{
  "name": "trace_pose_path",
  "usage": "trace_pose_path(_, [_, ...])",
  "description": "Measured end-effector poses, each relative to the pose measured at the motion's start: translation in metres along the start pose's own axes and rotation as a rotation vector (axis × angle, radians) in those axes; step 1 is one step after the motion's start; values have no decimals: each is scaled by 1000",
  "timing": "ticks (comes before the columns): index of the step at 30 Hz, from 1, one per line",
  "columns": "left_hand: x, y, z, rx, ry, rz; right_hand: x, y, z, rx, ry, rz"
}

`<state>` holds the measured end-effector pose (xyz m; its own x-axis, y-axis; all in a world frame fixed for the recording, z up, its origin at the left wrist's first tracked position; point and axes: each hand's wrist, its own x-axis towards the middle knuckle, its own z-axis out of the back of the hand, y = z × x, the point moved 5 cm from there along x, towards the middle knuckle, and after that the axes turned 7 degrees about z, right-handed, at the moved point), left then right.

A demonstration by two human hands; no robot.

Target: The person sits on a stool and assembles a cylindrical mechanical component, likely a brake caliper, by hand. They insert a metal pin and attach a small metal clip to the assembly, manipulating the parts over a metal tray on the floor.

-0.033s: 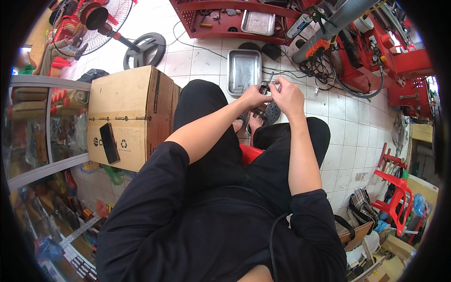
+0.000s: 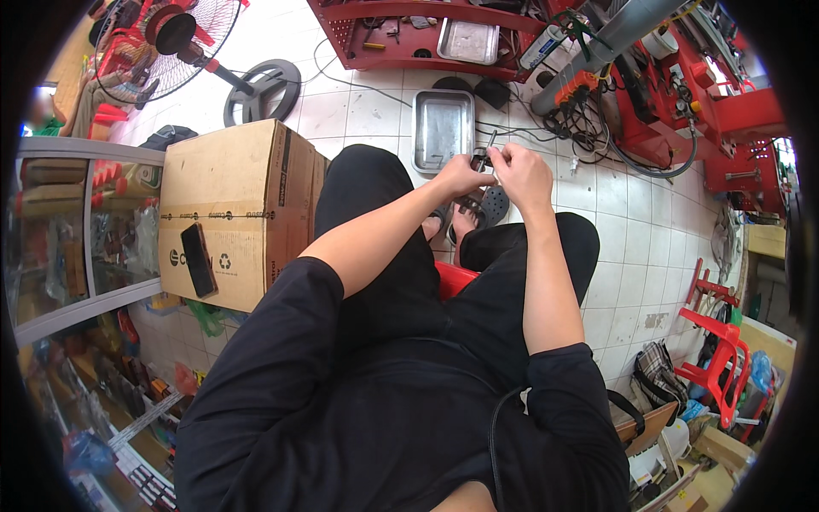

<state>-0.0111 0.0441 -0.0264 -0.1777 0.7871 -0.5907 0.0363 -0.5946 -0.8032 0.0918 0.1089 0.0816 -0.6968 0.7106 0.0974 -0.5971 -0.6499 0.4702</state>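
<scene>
Above my feet, in front of my knees, my left hand (image 2: pixel 461 176) and my right hand (image 2: pixel 523 177) meet at a small dark metal part (image 2: pixel 479 160). The fingers of my left hand close round its near side. My right hand pinches at it from the right, its thumb and forefinger bent together. A thin metal rod (image 2: pixel 492 138) sticks up between the two hands. Fingers cover much of the part, so its exact kind is hidden. Just beyond my left hand lies a grey metal tray (image 2: pixel 444 96) on the floor, with a few small dark pieces at its near end.
A cardboard box (image 2: pixel 223 183) bearing a phone (image 2: pixel 199 261) stands at my left beside a glass cabinet (image 2: pixel 90 230). A fan (image 2: pixel 177 34) is far left. Ahead are a red tool cart (image 2: pixel 392 60) and red machine (image 2: pixel 657 111) with cables. A red plastic chair (image 2: pixel 721 367) lies right.
My right hand's fingertips have shifted slightly downward and curl closer to the part. My left hand keeps its place.
</scene>
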Motion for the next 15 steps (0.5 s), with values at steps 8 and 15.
trace_pose_path(8, [-2, -2, 0, 30, -13, -12, -1, 2, 3, 38, -15, -5])
trace_pose_path(15, [3, 2, 0, 36, 1, -16, -1, 2, 2, 102, -70, 53])
